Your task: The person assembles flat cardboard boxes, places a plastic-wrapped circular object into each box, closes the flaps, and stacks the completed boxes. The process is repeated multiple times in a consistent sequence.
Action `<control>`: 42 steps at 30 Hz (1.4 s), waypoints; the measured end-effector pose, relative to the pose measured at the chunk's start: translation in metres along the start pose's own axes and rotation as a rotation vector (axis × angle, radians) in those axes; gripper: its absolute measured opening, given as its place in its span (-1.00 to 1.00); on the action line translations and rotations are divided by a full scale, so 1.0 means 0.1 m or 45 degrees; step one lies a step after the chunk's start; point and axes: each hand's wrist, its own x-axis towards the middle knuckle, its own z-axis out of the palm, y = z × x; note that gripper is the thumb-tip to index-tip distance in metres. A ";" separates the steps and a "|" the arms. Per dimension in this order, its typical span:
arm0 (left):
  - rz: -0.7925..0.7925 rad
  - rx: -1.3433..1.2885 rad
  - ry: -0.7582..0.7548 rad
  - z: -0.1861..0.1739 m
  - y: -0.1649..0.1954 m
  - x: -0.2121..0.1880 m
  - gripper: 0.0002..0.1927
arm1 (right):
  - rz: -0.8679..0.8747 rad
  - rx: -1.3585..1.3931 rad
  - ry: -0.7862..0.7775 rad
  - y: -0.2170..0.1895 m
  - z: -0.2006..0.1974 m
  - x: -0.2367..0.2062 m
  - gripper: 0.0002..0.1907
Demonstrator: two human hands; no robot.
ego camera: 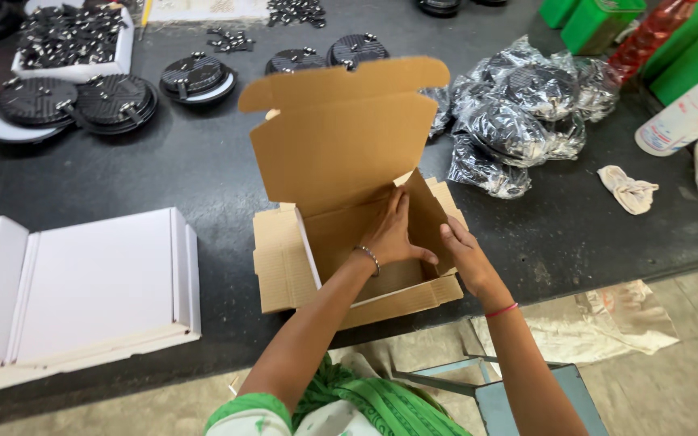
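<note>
**Folding the side wall of a cardboard box**

On the dark worktable (pixel 203 169), at the near edge: a brown corrugated mailer box (pixel 341 242), half formed, lid flap standing upright toward 12 o'clock. At 9 o'clock from it, flat white box blanks (pixel 82 291), not yet folded. At 2 o'clock, a heap of round parts in shiny plastic bags (pixel 519 113); at 10 and 11 o'clock, black round parts (pixel 111 101) lying bare in a row. Farther at 3 o'clock, a small crumpled cloth (pixel 628 190).

Left hand (pixel 389 234) inside the box, fingers spread flat against the inner face of the right side wall, not closed around anything. Right hand (pixel 464 254) on the outside of the same wall, open palm pressing it (wall pinched between both hands, no real grasp).

For doing this step well, probably best: keep the wall vertical, press along the crease and not the middle, push the tab fully down to the floor of the box, hold the base steady against sliding toward the table edge.
</note>
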 end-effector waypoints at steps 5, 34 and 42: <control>0.090 -0.260 0.173 0.20 -0.11 -0.03 0.55 | 0.122 0.150 -0.079 0.02 0.10 -0.05 -0.40; 0.724 0.435 -0.019 -0.26 -0.36 0.41 -0.87 | -0.171 -1.341 0.238 0.31 0.49 0.11 -0.73; 0.613 0.493 -0.031 -0.24 -0.20 0.36 -0.88 | -0.142 -1.298 0.079 0.30 0.31 0.21 -0.71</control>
